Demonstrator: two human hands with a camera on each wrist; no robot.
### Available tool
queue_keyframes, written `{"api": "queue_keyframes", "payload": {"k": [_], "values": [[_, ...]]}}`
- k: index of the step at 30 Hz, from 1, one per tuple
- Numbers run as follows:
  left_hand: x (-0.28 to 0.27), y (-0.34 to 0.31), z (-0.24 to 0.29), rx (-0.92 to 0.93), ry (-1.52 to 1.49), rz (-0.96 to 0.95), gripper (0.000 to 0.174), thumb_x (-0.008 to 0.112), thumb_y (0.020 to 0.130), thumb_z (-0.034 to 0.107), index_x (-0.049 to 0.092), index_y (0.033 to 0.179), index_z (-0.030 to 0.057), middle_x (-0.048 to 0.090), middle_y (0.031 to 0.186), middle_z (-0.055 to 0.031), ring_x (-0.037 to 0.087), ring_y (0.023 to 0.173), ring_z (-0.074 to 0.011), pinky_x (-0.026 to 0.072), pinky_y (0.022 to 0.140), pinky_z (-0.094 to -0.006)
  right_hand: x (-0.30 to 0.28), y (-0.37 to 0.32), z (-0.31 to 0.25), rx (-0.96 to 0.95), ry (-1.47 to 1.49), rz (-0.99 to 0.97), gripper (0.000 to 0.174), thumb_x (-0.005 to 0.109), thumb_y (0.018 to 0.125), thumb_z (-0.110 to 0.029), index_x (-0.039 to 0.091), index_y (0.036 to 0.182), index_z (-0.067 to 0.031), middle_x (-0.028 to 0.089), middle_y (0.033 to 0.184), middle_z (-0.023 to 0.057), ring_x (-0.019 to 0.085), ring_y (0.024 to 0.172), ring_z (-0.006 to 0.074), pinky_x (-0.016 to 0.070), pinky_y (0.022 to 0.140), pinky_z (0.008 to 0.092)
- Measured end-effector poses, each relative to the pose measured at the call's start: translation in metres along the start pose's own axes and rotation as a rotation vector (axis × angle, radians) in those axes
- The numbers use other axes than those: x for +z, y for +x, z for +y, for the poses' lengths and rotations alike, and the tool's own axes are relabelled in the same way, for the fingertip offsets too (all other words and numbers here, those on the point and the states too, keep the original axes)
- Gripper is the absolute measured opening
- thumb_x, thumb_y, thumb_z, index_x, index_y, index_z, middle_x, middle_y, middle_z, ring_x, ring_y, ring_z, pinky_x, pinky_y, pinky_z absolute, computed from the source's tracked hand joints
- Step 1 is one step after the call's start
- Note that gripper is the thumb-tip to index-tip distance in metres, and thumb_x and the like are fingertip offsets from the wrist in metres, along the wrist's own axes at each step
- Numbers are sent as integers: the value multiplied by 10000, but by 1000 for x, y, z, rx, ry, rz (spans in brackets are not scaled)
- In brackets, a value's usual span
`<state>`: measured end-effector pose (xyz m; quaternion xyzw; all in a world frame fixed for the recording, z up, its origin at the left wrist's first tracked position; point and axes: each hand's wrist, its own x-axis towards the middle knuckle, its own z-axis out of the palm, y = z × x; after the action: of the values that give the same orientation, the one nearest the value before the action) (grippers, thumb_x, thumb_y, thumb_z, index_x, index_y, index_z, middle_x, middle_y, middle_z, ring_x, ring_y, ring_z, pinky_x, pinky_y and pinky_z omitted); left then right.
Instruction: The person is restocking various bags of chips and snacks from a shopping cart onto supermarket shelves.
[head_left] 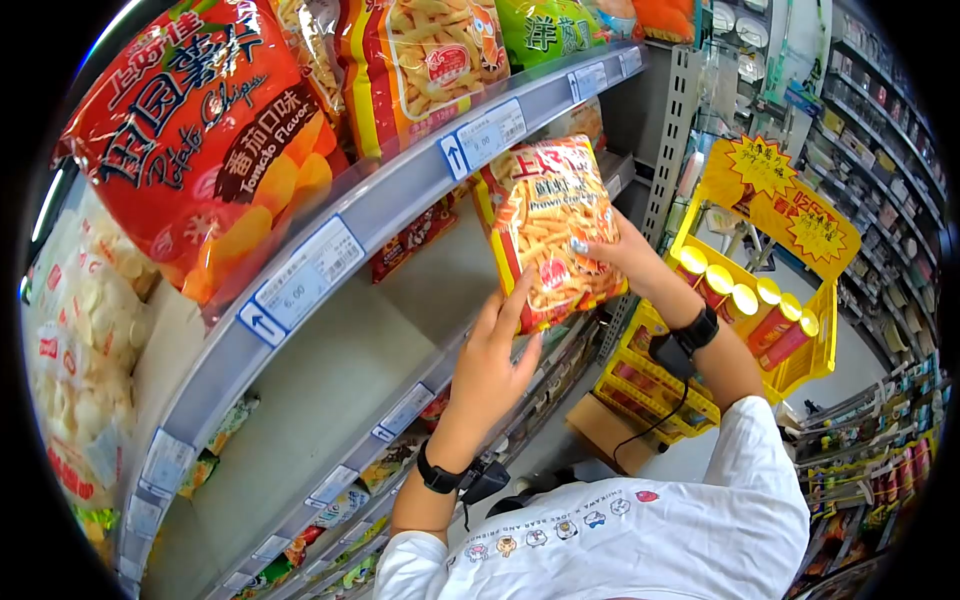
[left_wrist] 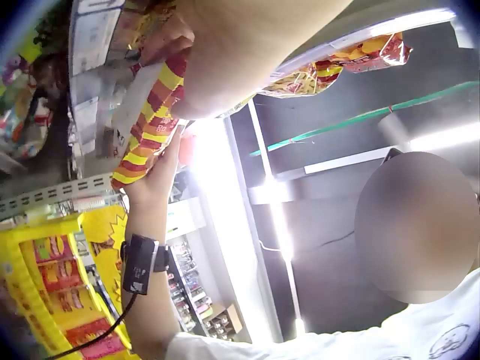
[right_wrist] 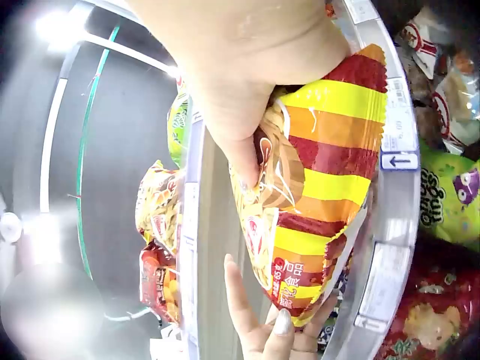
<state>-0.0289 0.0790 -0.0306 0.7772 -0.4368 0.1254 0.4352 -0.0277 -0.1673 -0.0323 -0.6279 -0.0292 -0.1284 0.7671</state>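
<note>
A bag of prawn crackers point(head_left: 548, 215), red and yellow with stick-shaped snacks printed on it, is held up in front of the shelf in the head view. My right hand point(head_left: 622, 252) grips its right side, thumb on the printed front. Near the lower left corner, my left hand point(head_left: 490, 350) touches the bag with spread, fairly straight fingers. The right wrist view shows the bag's striped side point(right_wrist: 330, 161), with left fingers point(right_wrist: 279, 334) at its bottom corner. In the left wrist view, the striped edge point(left_wrist: 154, 124) shows beside the right hand point(left_wrist: 154, 180).
A shelf edge with price labels point(head_left: 310, 270) curves past the bag. Above it stand a red potato chip bag point(head_left: 215, 150) and other snack bags. A yellow rack point(head_left: 830, 330) with red canisters point(head_left: 778, 330) stands to the right. Lower shelves hold more packets.
</note>
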Motion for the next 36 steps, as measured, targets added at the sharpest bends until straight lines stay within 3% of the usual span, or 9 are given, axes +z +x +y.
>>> {"api": "queue_keyframes", "payload": {"k": [2,9,15,17,18,21,23,33,36], "values": [[4,17,-10,5,33,36,627,636,761,64,417,1340,165,485,1234,-198,529,1079,-369,457,872,-388,-5,29,-6,-18,2,-69,585,677,796,-64,364,1284,14,541,1203,105,549,1047,152,441,917,306],[28,76,-30,-93,147,82,590,580,780,85,415,1338,176,429,1272,-241,501,1088,-407,444,886,-412,-29,126,-19,34,-88,-181,609,672,778,-71,366,1293,40,552,1188,106,548,1057,171,446,913,312],[50,114,-66,-70,211,93,627,497,720,6,389,1323,141,383,1328,-228,436,1160,-412,409,935,-433,-51,203,16,-166,-353,-189,602,737,723,-135,464,1237,19,587,1120,119,551,1025,194,427,894,295],[56,121,-77,-151,178,67,643,484,738,24,369,1354,165,393,1316,-231,402,1200,-414,369,982,-422,-49,213,17,-227,-540,-179,611,745,718,-139,463,1237,15,590,1111,120,546,1034,194,433,889,296],[60,123,-79,-193,211,66,645,491,739,37,363,1358,171,386,1325,-234,392,1210,-415,361,990,-424,-49,215,18,-139,-440,-229,634,754,715,-169,449,1239,16,572,1139,121,554,1020,204,448,882,303],[70,126,-82,-316,266,31,657,508,744,74,344,1369,190,356,1354,-248,360,1240,-418,339,1013,-431,-51,226,35,-339,-588,-254,661,744,730,-172,406,1270,2,546,1177,122,574,983,210,466,867,304],[70,127,-85,-398,251,-14,669,520,746,96,329,1377,205,323,1378,-262,333,1262,-420,327,1023,-437,-51,222,40,-328,-605,-276,667,725,747,-145,372,1298,-18,536,1183,121,570,989,204,465,869,300],[72,127,-91,-325,371,125,631,524,760,105,349,1359,195,306,1386,-273,294,1282,-439,299,1045,-441,-45,220,55,-275,-239,-314,742,694,742,-27,286,1362,-36,528,1174,110,526,1037,177,453,881,289],[76,122,-98,-397,343,72,617,530,765,117,360,1353,192,304,1386,-277,293,1284,-438,297,1046,-441,-50,225,64,-441,-410,-298,731,688,746,-24,288,1358,-25,524,1177,106,529,1033,173,455,882,299]]}}
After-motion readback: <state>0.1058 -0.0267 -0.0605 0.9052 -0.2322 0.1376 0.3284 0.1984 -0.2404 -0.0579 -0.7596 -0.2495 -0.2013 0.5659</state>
